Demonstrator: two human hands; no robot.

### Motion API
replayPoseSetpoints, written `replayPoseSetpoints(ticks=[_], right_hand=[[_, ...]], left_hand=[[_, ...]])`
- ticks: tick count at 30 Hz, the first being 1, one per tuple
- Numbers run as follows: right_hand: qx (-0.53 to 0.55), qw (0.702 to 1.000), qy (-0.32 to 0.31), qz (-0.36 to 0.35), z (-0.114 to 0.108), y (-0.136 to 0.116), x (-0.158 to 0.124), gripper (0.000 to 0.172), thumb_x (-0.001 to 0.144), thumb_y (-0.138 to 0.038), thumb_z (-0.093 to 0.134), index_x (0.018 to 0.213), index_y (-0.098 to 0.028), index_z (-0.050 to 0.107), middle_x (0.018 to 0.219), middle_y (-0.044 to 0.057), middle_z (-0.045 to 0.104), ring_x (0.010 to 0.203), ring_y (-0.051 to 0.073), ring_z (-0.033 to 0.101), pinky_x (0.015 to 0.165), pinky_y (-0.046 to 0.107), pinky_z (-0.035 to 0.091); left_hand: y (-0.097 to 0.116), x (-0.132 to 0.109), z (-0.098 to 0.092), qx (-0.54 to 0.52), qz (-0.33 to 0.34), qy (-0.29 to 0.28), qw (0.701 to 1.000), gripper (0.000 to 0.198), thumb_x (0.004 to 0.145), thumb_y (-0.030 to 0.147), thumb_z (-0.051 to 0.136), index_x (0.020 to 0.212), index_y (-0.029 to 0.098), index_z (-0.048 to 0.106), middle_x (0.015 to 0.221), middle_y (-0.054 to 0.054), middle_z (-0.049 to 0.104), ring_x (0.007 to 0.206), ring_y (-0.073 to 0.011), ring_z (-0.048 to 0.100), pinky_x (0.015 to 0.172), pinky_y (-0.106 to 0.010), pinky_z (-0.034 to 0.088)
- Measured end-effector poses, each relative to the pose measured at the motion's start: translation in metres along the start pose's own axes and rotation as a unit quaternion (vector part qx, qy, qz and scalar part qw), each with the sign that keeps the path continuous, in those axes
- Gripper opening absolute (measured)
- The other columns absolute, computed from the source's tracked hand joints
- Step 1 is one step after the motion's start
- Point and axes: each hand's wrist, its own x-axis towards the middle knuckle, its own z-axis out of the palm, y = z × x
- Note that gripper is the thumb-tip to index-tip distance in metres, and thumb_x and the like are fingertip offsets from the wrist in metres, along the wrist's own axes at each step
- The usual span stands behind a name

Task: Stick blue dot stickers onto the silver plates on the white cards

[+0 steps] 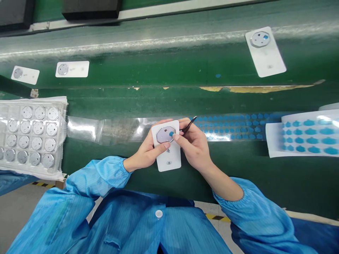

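A white rounded panel (169,157) with a silver octagonal plate (163,135) near its top is held over the table, gripped by my left hand (145,152) with the thumb on the plate's lower edge. A small blue round sticker (171,134) lies on the right side of that plate. Against it presses the thumb of my right hand (195,148). Dark tweezers (188,125) are tucked in my right hand, their tips pointing up and right. The fingers behind the panel are partly hidden.
Under and beyond my hands runs a clear strip with rows of blue stickers (225,127), leading to white backing paper (274,141) at right. A clear tray (65,137) of octagonal plates stands left. Other white panels (270,61) lie on the green conveyor belt (159,67).
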Motion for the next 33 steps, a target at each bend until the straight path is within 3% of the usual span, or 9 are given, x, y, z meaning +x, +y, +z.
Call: replayPoseSetpoints(ticks=[3,7,13,16,21,23,26,30,33], right_hand=[[-0.004,1.0,-0.02,0.008,0.0,-0.003,0.0,0.016,0.094,-0.036,0.077,0.092,-0.024,0.065,0.09,0.0,0.05,0.079,0.016,0.05,0.069,0.029,0.044],[0.011,1.0,-0.019,0.018,0.001,-0.003,-0.004,0.017,0.094,-0.036,0.078,0.101,-0.027,0.067,0.094,0.0,0.049,0.073,0.015,0.047,0.061,0.029,0.043],[-0.022,0.996,0.037,-0.073,-0.006,0.007,-0.003,0.018,0.099,-0.038,0.07,0.114,-0.028,0.068,0.105,0.004,0.056,0.082,0.018,0.049,0.072,0.033,0.043],[-0.05,0.995,0.047,-0.077,-0.009,0.009,0.002,0.017,0.099,-0.041,0.069,0.111,-0.028,0.068,0.102,0.004,0.057,0.082,0.019,0.05,0.073,0.033,0.044],[-0.124,0.988,0.054,-0.07,-0.01,0.009,0.004,0.018,0.1,-0.044,0.066,0.106,-0.028,0.069,0.1,0.003,0.059,0.08,0.019,0.054,0.069,0.031,0.046],[-0.166,0.983,0.061,-0.059,-0.011,0.01,0.004,0.02,0.101,-0.046,0.064,0.104,-0.027,0.07,0.101,0.004,0.062,0.081,0.019,0.056,0.068,0.032,0.045],[-0.201,0.976,0.07,-0.036,-0.013,0.01,0.005,0.03,0.105,-0.051,0.056,0.104,-0.026,0.072,0.098,0.005,0.066,0.081,0.02,0.059,0.07,0.035,0.045],[-0.258,0.962,0.08,-0.048,-0.016,0.001,0.008,0.043,0.105,-0.06,0.051,0.098,-0.027,0.078,0.099,0.006,0.064,0.089,0.024,0.06,0.076,0.04,0.046],[-0.318,0.936,0.113,-0.1,-0.022,-0.005,0.011,0.05,0.101,-0.068,0.053,0.096,-0.029,0.083,0.093,0.007,0.06,0.095,0.028,0.058,0.085,0.045,0.045]], left_hand=[[0.002,0.002,-0.001,-0.018,-0.029,0.026,0.999,0.063,0.096,0.039,0.076,0.151,0.024,0.051,0.131,-0.012,0.073,0.121,-0.0288,0.07,0.094,-0.035,0.059],[0.015,0.006,-0.005,-0.047,-0.072,0.057,0.995,0.055,0.087,0.044,0.085,0.131,0.019,0.064,0.111,-0.01,0.078,0.093,-0.0257,0.078,0.076,-0.031,0.062],[0.078,0.022,-0.014,-0.022,-0.099,0.101,0.99,0.051,0.082,0.047,0.089,0.117,0.015,0.068,0.097,-0.012,0.079,0.078,-0.0314,0.08,0.068,-0.039,0.066],[0.107,0.055,-0.026,0.001,-0.05,0.096,0.994,0.051,0.08,0.044,0.09,0.117,0.016,0.068,0.104,-0.013,0.079,0.083,-0.0307,0.08,0.072,-0.037,0.065],[0.129,0.162,-0.076,0.111,0.033,0.083,0.99,0.041,0.091,0.037,0.074,0.125,0.016,0.063,0.128,-0.016,0.074,0.101,-0.028,0.078,0.087,-0.038,0.062],[0.139,0.201,-0.103,0.302,-0.006,0.154,0.941,0.033,0.102,0.037,0.057,0.124,0.013,0.063,0.13,-0.017,0.073,0.109,-0.0258,0.075,0.093,-0.036,0.059],[0.164,0.226,-0.142,0.497,-0.051,0.282,0.819,0.044,0.105,0.035,0.052,0.144,0.015,0.054,0.149,-0.017,0.061,0.138,-0.0274,0.059,0.112,-0.039,0.048],[0.202,0.199,-0.2,0.579,-0.102,0.39,0.708,0.077,0.09,0.029,0.074,0.158,0.016,0.041,0.172,-0.022,0.028,0.163,-0.0379,0.014,0.13,-0.053,0.019],[0.226,0.163,-0.244,0.6,-0.188,0.444,0.639,0.105,0.065,0.039,0.096,0.151,0.007,0.046,0.167,-0.034,0.026,0.159,-0.0537,0.009,0.125,-0.066,0.02]])
